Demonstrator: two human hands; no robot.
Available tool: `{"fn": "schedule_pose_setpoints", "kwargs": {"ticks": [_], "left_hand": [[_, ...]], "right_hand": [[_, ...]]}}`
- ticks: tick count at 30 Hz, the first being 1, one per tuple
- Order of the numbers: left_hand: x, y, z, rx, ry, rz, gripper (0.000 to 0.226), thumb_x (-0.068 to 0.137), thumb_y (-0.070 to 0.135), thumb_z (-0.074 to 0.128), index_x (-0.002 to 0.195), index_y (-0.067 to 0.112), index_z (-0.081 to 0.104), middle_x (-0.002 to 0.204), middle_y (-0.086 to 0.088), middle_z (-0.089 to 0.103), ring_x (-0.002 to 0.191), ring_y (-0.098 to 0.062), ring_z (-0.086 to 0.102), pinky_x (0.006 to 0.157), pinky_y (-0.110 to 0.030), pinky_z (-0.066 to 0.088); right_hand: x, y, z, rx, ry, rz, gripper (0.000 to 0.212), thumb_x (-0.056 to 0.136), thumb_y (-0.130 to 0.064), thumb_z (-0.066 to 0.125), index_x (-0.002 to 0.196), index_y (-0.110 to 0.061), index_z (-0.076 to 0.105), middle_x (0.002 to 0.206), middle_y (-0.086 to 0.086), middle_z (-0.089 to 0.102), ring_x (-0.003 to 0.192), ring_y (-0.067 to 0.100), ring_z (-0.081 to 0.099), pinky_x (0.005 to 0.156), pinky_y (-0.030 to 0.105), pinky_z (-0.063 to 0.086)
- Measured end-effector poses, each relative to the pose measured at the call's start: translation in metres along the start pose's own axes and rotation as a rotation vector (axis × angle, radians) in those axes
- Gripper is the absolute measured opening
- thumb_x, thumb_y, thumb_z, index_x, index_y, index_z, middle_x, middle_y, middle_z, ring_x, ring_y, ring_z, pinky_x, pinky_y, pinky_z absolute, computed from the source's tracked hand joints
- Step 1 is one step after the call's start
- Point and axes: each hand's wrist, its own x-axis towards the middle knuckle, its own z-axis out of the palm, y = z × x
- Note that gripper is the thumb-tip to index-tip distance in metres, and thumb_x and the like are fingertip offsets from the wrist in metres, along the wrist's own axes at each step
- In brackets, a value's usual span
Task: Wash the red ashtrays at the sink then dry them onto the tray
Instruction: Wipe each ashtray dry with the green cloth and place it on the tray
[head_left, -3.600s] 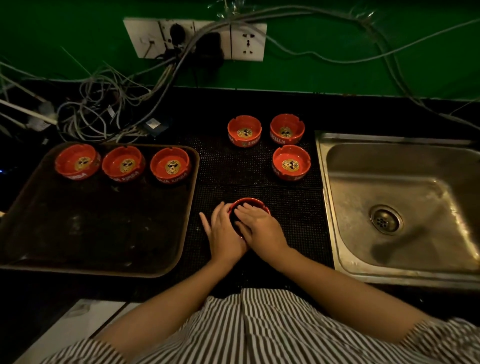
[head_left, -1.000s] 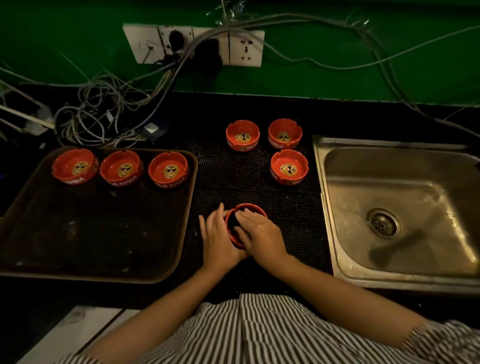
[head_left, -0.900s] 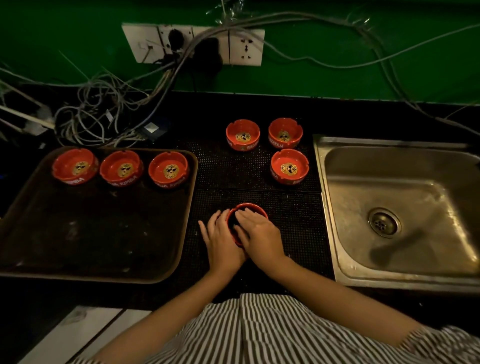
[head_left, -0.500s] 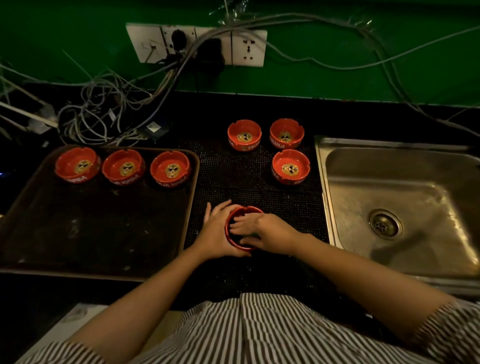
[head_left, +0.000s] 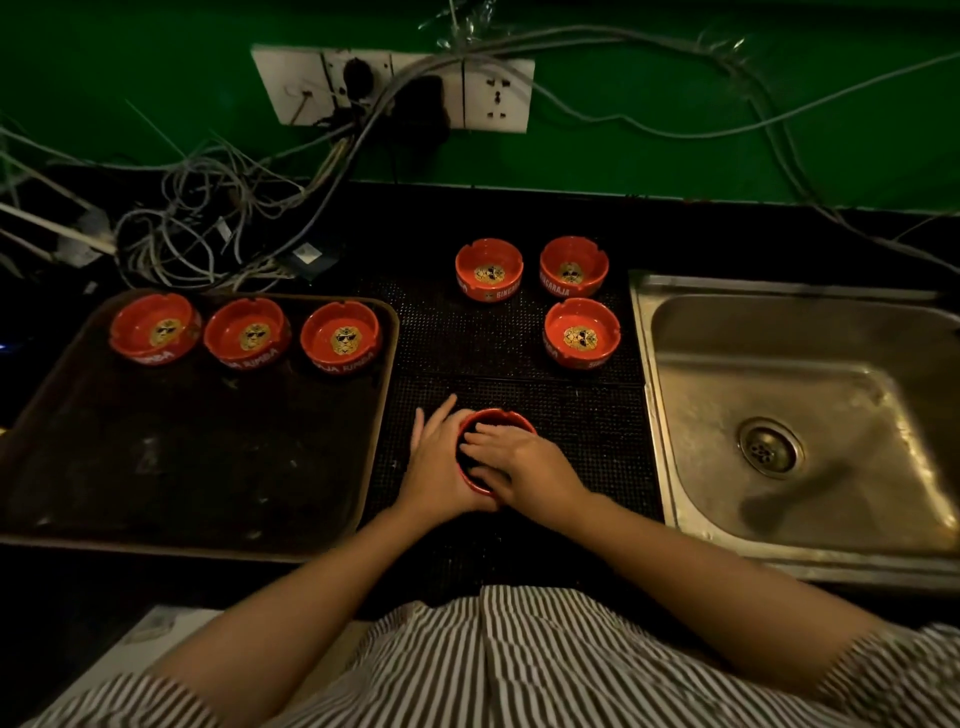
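Note:
A red ashtray (head_left: 501, 414) sits on the black mat in front of me. My left hand (head_left: 439, 462) cups its left side, fingers curved round the wall. My right hand (head_left: 524, 462) lies across the bowl from the right. Its fingers press down inside, where the bowl looks dark, and its thumb is at the near rim. Three red ashtrays (head_left: 247, 332) stand in a row along the far edge of the brown tray (head_left: 182, 457) on the left. Three more ashtrays (head_left: 582, 333) stand on the mat beyond my hands.
A steel sink (head_left: 779, 395) with a drain (head_left: 769, 447) lies to the right, its rim close to the mat (head_left: 587, 415). A tangle of cables (head_left: 208, 223) and a wall socket strip (head_left: 395, 88) are at the back left, against the green wall.
My right hand has turned from pointing away from me to lying sideways across the bowl, fingers pointing left. My left hand stays on the ashtray's left side. The other ashtrays have not moved.

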Motion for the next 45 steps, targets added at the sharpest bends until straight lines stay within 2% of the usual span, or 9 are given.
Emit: {"fn": "schedule_pose_setpoints", "kwargs": {"ticks": [6,10,16,20,25,31,35,39,45], "left_hand": [[0.018,-0.006,-0.024,-0.069,-0.253,0.110,0.123,0.047,0.067,0.084,0.147,0.017,0.035,0.156,0.004,0.030,0.149,-0.004,-0.009,0.121,-0.046,-0.008],[-0.010,0.013,-0.003,0.091,-0.056,-0.059,0.122,0.054,0.075,0.067,0.152,0.015,0.025,0.156,0.008,0.022,0.151,-0.012,-0.008,0.118,-0.054,-0.014],[-0.023,0.038,0.019,0.089,0.193,-0.286,0.072,0.078,0.037,0.066,0.142,0.015,0.040,0.153,-0.003,0.038,0.150,-0.010,0.004,0.117,-0.058,-0.012],[-0.006,0.014,0.000,0.056,0.015,-0.074,0.107,0.053,0.072,0.064,0.140,0.014,0.041,0.148,0.010,0.035,0.149,-0.007,0.008,0.116,-0.050,-0.020],[0.025,-0.006,-0.022,0.014,-0.293,0.127,0.120,0.046,0.073,0.080,0.144,0.018,0.037,0.150,0.005,0.040,0.149,-0.002,-0.003,0.117,-0.056,-0.016],[-0.007,0.017,-0.005,0.095,-0.107,-0.035,0.120,0.056,0.068,0.073,0.153,0.018,0.022,0.156,0.010,0.020,0.149,-0.007,-0.010,0.114,-0.051,-0.023],[-0.019,0.039,0.019,0.100,0.115,-0.230,0.083,0.079,0.039,0.070,0.149,0.016,0.031,0.158,0.001,0.025,0.150,-0.011,0.002,0.116,-0.058,-0.016],[-0.009,0.027,0.009,0.086,0.013,-0.186,0.110,0.056,0.064,0.074,0.147,0.019,0.033,0.158,-0.004,0.027,0.148,-0.006,0.009,0.113,-0.049,-0.027],[0.033,0.006,-0.031,0.094,-0.434,0.104,0.122,0.049,0.065,0.086,0.149,0.027,0.027,0.154,0.010,0.032,0.148,-0.005,-0.011,0.111,-0.062,-0.022]], "right_hand": [[0.009,0.019,-0.023,0.052,-0.264,-0.159,0.033,0.094,-0.025,0.060,0.126,-0.018,0.064,0.136,0.001,0.058,0.135,0.016,0.043,0.114,0.031,0.029],[-0.003,-0.002,0.000,-0.007,0.031,0.049,0.033,0.092,-0.029,0.055,0.117,-0.014,0.070,0.125,0.004,0.066,0.123,0.019,0.056,0.106,0.036,0.043],[-0.004,-0.021,0.016,-0.077,0.168,0.225,0.030,0.091,-0.023,0.058,0.117,-0.013,0.070,0.124,0.004,0.066,0.122,0.018,0.057,0.105,0.039,0.045],[-0.005,-0.005,0.001,-0.134,0.028,-0.045,0.038,0.094,-0.028,0.044,0.116,-0.010,0.070,0.124,0.008,0.066,0.121,0.023,0.058,0.105,0.039,0.044],[0.003,0.021,-0.025,-0.101,-0.279,-0.237,0.041,0.099,-0.030,0.040,0.130,-0.013,0.061,0.139,0.005,0.054,0.135,0.020,0.043,0.116,0.035,0.028],[-0.007,-0.010,0.001,-0.235,0.096,-0.016,0.037,0.090,-0.025,0.045,0.111,-0.012,0.073,0.119,0.006,0.068,0.116,0.022,0.062,0.099,0.039,0.048],[-0.004,-0.027,0.011,-0.258,0.182,0.149,0.031,0.076,-0.013,0.077,0.107,-0.012,0.074,0.115,0.006,0.070,0.112,0.021,0.064,0.096,0.036,0.048],[-0.004,-0.008,-0.004,-0.225,0.001,-0.060,0.030,0.088,-0.020,0.053,0.111,-0.014,0.072,0.124,0.005,0.066,0.120,0.021,0.059,0.104,0.035,0.042],[0.013,0.019,-0.041,-0.121,-0.399,-0.265,0.028,0.092,-0.016,0.059,0.118,-0.013,0.068,0.132,0.004,0.061,0.130,0.019,0.049,0.112,0.039,0.036]]}}
